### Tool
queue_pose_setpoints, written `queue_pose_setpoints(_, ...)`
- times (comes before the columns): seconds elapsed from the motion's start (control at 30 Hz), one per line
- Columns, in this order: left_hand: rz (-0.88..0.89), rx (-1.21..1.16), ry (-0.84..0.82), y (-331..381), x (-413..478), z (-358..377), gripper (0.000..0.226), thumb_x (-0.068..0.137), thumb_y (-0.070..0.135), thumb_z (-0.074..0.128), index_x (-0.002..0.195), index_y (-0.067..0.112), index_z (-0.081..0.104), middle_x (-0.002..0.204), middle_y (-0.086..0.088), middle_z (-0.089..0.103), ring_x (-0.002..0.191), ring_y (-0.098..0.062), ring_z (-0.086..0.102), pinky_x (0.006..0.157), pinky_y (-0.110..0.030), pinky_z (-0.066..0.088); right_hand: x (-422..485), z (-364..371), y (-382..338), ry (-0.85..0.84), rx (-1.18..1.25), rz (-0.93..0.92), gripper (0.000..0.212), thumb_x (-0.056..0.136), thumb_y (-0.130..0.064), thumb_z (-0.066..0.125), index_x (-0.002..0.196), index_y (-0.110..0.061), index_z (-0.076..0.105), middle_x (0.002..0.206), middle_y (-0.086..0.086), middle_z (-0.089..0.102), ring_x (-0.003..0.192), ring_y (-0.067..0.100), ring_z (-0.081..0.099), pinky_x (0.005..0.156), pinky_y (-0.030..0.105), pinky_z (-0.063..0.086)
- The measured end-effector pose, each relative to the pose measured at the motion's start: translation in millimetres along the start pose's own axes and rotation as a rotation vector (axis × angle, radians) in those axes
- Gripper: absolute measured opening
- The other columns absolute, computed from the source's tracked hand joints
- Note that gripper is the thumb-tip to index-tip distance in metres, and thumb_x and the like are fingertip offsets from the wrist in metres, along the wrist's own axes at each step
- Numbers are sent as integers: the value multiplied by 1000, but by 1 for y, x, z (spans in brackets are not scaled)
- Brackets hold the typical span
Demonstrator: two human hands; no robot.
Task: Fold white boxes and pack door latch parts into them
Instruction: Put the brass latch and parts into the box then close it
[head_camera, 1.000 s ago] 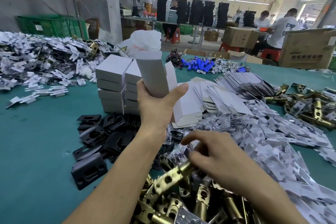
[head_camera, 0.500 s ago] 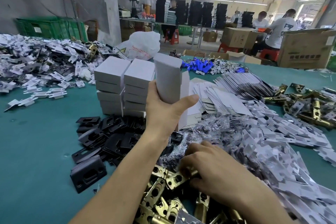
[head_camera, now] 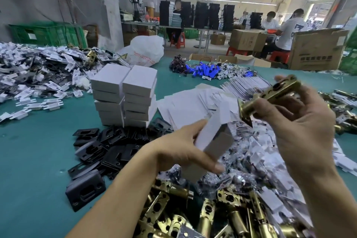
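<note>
My left hand (head_camera: 181,150) grips a folded white box (head_camera: 214,135), tilted with its open end and raised flap pointing up and right. My right hand (head_camera: 297,121) holds a brass door latch (head_camera: 270,96) in the air, its round end aimed down-left at the box's open end, a short gap away. A heap of more brass latches (head_camera: 212,214) lies at the near edge below both hands. Flat unfolded white boxes (head_camera: 193,108) are spread behind the box. Two stacks of closed white boxes (head_camera: 125,92) stand to the left.
Black strike plates (head_camera: 108,147) are piled on the green table (head_camera: 34,160) left of my arm. Small bagged parts and white card inserts (head_camera: 255,152) cover the right side. Another insert pile (head_camera: 38,75), blue parts (head_camera: 206,71) and a white bag (head_camera: 146,50) lie farther back. People work at distant tables.
My right hand pulled a brass latch out of the near heap and raised it up and right. My left hand lowered the white box and tipped its open end toward the latch.
</note>
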State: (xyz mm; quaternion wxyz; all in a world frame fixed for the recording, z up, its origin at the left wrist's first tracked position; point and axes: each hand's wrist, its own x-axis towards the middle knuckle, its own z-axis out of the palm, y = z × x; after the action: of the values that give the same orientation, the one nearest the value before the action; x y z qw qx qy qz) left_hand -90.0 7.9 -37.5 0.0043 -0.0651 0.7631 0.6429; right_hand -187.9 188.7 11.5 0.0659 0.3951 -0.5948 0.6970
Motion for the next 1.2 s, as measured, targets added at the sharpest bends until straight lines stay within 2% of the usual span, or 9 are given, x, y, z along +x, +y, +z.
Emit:
queue_pose_setpoints(0.13, 74, -60, -84, 3, -3, 4, 70, 63, 7, 84, 121, 39, 60, 104, 16, 70, 95, -1, 66, 74, -18, 54, -2, 3, -8, -32, -15, -143, 70, 77, -18, 76, 135, -31, 38, 94, 6, 73, 84, 18, 74, 77, 26, 58)
queue_pose_setpoints(0.3, 124, -94, -138, 5, -3, 8, 66, 66, 5, 80, 112, 50, 65, 103, 21, 69, 96, 3, 65, 77, -15, 52, -6, 13, -8, -101, -120, -198, 63, 73, -15, 82, 126, -26, 50, 86, 2, 74, 77, 17, 75, 69, 36, 62)
queue_pose_setpoints(0.43, 143, -105, -103, 6, -3, 11, 77, 64, 5, 82, 133, 31, 57, 125, 3, 66, 112, -11, 61, 83, -25, 52, -9, 18, -6, -157, -163, -174, 52, 71, -25, 81, 119, -29, 63, 92, -11, 73, 80, 10, 73, 68, 26, 60)
queue_pose_setpoints(0.53, 143, -129, -74, 5, -2, 11, 77, 64, 6, 83, 132, 32, 58, 130, -1, 63, 124, -21, 58, 87, -31, 53, -8, 16, -2, -198, -208, -131, 38, 74, -24, 79, 111, -28, 70, 91, -11, 76, 84, 5, 73, 75, 24, 59)
queue_pose_setpoints(0.63, 131, -136, -60, 5, 0, 11, 76, 62, 11, 86, 128, 38, 60, 126, 3, 65, 121, -21, 60, 85, -34, 53, -6, 15, -1, -216, -272, -96, 31, 74, -36, 75, 104, -32, 71, 89, -16, 75, 85, 3, 71, 73, 20, 56)
queue_pose_setpoints(0.83, 112, -124, -111, 4, 0, 13, 74, 56, 20, 88, 124, 36, 63, 106, 12, 67, 101, -9, 60, 77, -30, 52, -7, 16, -1, -247, -331, -70, 18, 78, -42, 69, 78, -26, 59, 78, -8, 70, 79, 16, 68, 66, 48, 55)
queue_pose_setpoints(0.97, 120, -94, -105, 3, 0, 13, 81, 56, 18, 89, 130, 37, 61, 127, 5, 66, 122, -20, 58, 93, -44, 54, -7, 14, -4, -348, -312, 16, 23, 76, -39, 68, 96, -44, 58, 79, -18, 71, 78, 16, 68, 66, 52, 56)
queue_pose_setpoints(1.1, 119, -123, -123, 2, 2, 14, 72, 54, 19, 88, 120, 37, 66, 110, 14, 69, 105, -5, 63, 78, -25, 53, -5, 10, -3, -365, -346, 13, 5, 77, -32, 69, 81, -31, 70, 79, -13, 72, 81, 9, 68, 71, 41, 56)
queue_pose_setpoints(1.2, 101, -124, -108, -1, 3, 14, 70, 53, 19, 89, 115, 41, 66, 102, 18, 69, 97, 0, 64, 72, -21, 53, -4, 8, 0, -388, -471, -3, 11, 75, -41, 68, 72, -33, 74, 88, -14, 70, 94, 9, 61, 83, 37, 50)
